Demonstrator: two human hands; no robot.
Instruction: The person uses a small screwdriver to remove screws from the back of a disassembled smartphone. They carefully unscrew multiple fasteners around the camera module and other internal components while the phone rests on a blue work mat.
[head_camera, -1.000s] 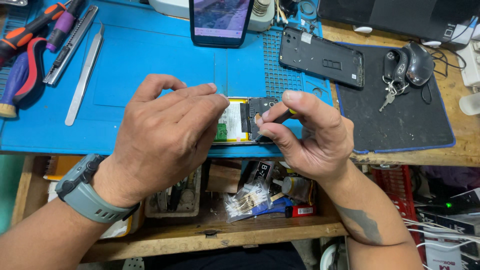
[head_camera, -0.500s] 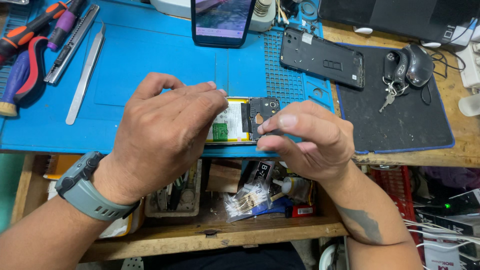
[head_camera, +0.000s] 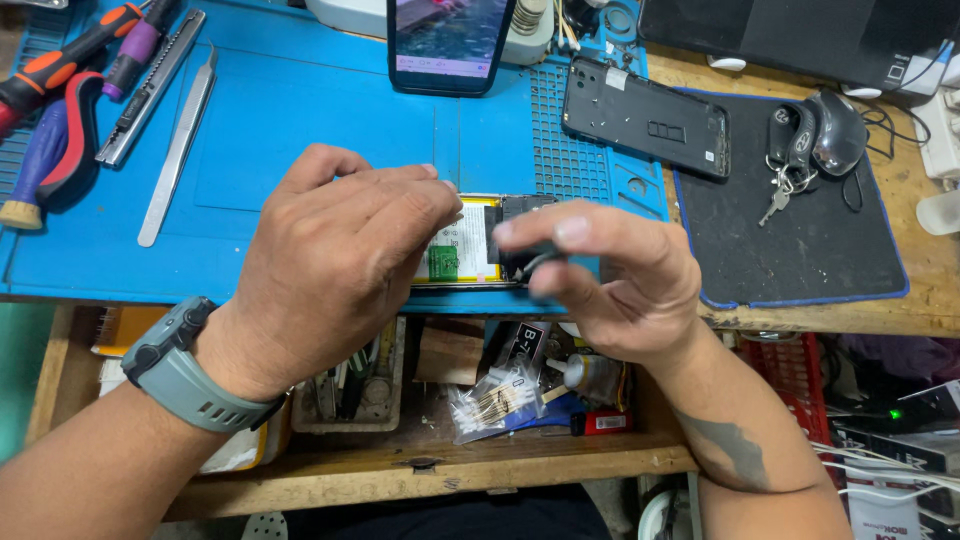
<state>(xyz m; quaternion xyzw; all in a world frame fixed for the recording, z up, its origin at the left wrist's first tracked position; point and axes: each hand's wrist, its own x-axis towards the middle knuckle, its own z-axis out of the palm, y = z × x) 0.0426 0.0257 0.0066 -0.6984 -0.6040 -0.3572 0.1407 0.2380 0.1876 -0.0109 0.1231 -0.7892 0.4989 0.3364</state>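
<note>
On the blue mat's near edge lies an opened phone; the left hand covers its left part, fingers curled, while right hand fingers pinch its dark top end.

The flat blue rubbery work mat looks matt, with a moulded grid along its right strip, and it lies on a worn, rough wooden bench. The long steel tweezers are smooth brushed metal. The black rectangular plastic phone back cover is dull, while the upright dark phone's glass screen is glossy.
</note>
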